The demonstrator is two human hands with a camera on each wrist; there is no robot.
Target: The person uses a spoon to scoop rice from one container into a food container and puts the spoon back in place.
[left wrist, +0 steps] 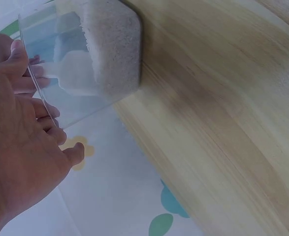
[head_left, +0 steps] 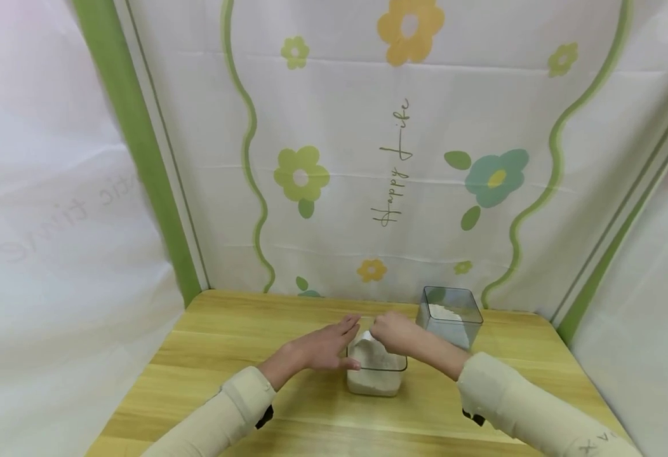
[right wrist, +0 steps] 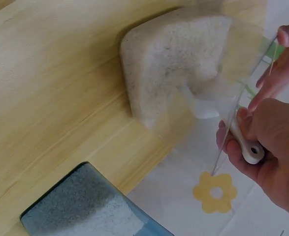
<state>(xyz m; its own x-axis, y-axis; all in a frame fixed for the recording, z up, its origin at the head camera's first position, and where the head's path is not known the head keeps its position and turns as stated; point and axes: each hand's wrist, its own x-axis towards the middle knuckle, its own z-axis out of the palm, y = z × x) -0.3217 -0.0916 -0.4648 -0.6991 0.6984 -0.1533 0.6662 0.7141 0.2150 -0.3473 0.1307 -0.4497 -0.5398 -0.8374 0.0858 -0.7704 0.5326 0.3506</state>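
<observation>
On the table, a clear square container (head_left: 376, 384) holds pale, grainy rice-like material (right wrist: 178, 54). My left hand (head_left: 327, 346) is spread over its left side, with thumb and fingertips touching the rim (left wrist: 42, 96). My right hand (head_left: 394, 333) grips the handle (right wrist: 242, 142) of a white scoop, its hanging hole showing at the end. Inside the container, the scoop's head (left wrist: 78, 73) shows through the clear wall, angled down against the grains. How deep the scoop's tip sits is hard to tell.
A blue-tinted square container (head_left: 451, 327) with white contents stands at the back right, close to my right forearm. The wooden table (head_left: 225, 355) ends at a white curtain (head_left: 334, 241) with printed flowers. More curtains hang on both sides.
</observation>
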